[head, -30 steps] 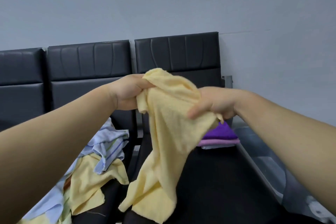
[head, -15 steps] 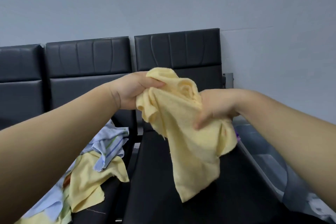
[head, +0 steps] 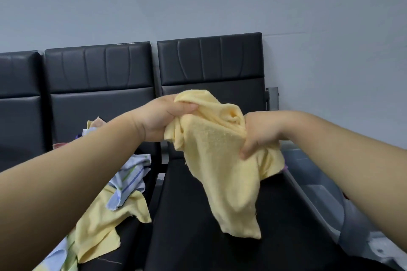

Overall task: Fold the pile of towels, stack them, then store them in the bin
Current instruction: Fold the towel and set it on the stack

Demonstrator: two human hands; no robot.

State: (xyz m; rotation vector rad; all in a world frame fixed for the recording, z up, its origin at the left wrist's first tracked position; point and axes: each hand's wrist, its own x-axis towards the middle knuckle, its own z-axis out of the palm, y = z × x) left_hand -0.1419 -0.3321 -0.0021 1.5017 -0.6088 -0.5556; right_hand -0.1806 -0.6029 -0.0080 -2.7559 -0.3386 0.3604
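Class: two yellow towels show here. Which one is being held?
The yellow towel gripped by the left hand and right hand, hanging down from them. The other yellow towel lies crumpled in the pile to the left.

Soft, cool, even light; shadows are faint. The wall brightens toward 3 o'clock and is greyer at 11. There is a faint sheen on the chair backs. The towel is crisp at centre; forearms smear toward 7 and 4; edges bow.
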